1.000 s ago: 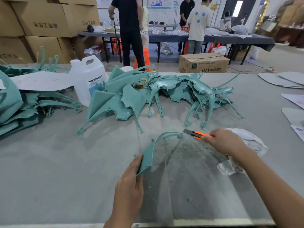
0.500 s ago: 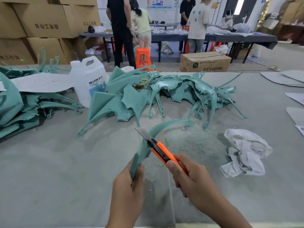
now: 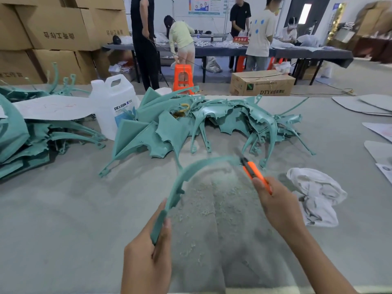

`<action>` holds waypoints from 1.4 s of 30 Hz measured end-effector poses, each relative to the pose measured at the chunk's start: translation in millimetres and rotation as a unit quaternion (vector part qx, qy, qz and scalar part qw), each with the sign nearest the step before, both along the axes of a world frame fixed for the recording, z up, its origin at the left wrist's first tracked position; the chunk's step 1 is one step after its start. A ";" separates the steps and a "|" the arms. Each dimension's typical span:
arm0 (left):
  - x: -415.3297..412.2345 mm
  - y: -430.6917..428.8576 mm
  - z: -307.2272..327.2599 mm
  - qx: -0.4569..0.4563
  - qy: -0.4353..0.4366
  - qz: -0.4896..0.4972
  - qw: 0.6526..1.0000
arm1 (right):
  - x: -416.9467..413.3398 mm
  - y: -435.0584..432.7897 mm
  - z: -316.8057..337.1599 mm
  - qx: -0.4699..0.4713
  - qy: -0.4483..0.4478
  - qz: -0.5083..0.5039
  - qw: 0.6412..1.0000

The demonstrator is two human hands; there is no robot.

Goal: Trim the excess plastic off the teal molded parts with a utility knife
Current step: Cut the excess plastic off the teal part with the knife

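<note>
Grips the near end of a curved teal part (image 3: 191,172) in the left hand (image 3: 146,257) at 6 o'clock, thumb and fingers curled round it, arc rising toward 1 o'clock. Holds an orange utility knife (image 3: 254,174) in the right hand (image 3: 275,202) at 4 o'clock, fingers wrapped round the handle, blade tip by the part's far end, contact too blurred to tell. Works above pale shavings (image 3: 212,198) on the grey table (image 3: 63,209). Faces a pile of teal parts (image 3: 212,122) at 12 o'clock, a white jug (image 3: 115,105) at 10, a crumpled white rag (image 3: 316,194) at 3.
</note>
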State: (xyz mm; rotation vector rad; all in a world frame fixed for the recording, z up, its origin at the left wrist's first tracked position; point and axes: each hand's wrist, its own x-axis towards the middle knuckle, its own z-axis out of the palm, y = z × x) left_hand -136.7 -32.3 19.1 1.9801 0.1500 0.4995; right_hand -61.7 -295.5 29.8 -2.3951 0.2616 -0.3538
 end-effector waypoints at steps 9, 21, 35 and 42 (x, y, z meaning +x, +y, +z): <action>-7.4 -10.0 7.7 -0.015 -0.012 -0.003 1.000 | -37.6 57.9 6.1 0.060 -0.070 0.170 0.981; -15.4 1.2 -8.4 -0.030 0.003 0.020 0.999 | -0.8 24.2 7.5 0.020 -0.078 0.030 0.996; -18.2 2.5 -8.9 -0.019 -0.018 0.041 0.999 | -1.6 19.4 -19.1 0.055 -0.045 0.019 0.997; -18.2 -0.3 -12.9 -0.044 -0.031 0.045 0.998 | -16.1 54.3 -31.7 0.086 -0.055 0.137 0.985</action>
